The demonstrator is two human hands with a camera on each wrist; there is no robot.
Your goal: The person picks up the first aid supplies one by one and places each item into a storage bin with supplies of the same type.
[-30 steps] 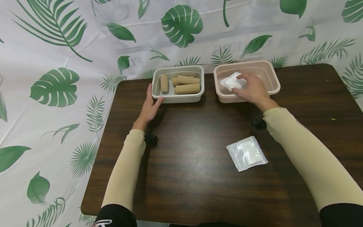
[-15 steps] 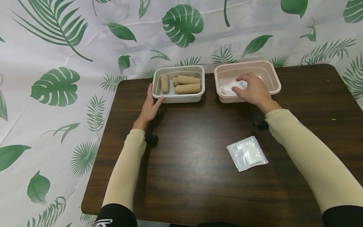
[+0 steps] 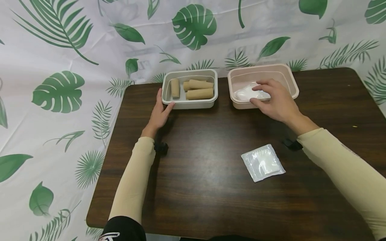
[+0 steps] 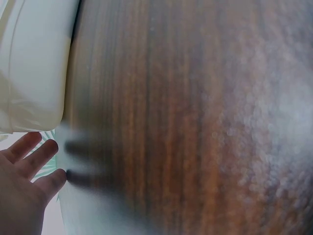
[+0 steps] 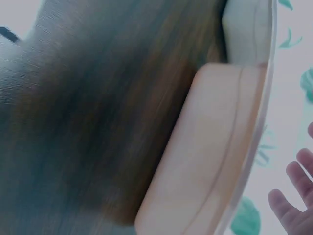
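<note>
My left hand [image 3: 157, 115] rests against the left end of a pale grey plastic box [image 3: 193, 105], fingers along its side and thumb at the front corner. Several tan rolls [image 3: 199, 94] lie in that box. Over the front right part of a pink plastic box [image 3: 245, 105] hovers my right hand [image 3: 278, 102], fingers spread and loosely bent, with nothing between them. Below its fingertips a white packet [image 3: 248, 93] lies in the pink box, partly hidden by the hand. In the right wrist view the fingers [image 5: 298, 176] show beyond the pink box's rim.
A flat, clear-and-white sealed packet [image 3: 263, 163] lies on the dark wooden table [image 3: 193, 187], nearer the front. Behind the boxes hangs a white leaf-print sheet [image 3: 99, 40], close to the table's back edge.
My right hand has let go of the white packet, which now lies in the pink box. The hand has drawn back toward the right and front. The left hand stays in place.
</note>
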